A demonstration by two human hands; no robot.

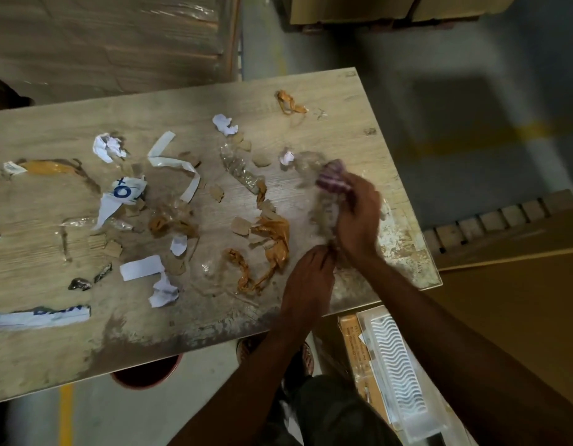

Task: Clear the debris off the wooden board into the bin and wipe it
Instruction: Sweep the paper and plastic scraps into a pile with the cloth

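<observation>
The wooden board [214, 101] carries scattered debris [169, 201] over most of its top: crumpled white paper, twisted orange-brown tape, cardboard scraps and clear wrap. Both hands work at the board's right end. The right hand [359, 214], motion-blurred, is curled round a purple-and-white striped cloth [331, 178] that sticks out past its fingers over the board, with clear plastic film [323, 207] bunched under its palm. The left hand [307, 278] lies over the board's near edge, just beside the right wrist, its fingertips pinching the same film. The bin [146, 375] — dark red, round — stands on the floor below the board's near edge, half hidden by it. Wrapped cartons [101, 43] stand beyond the board's far edge.
</observation>
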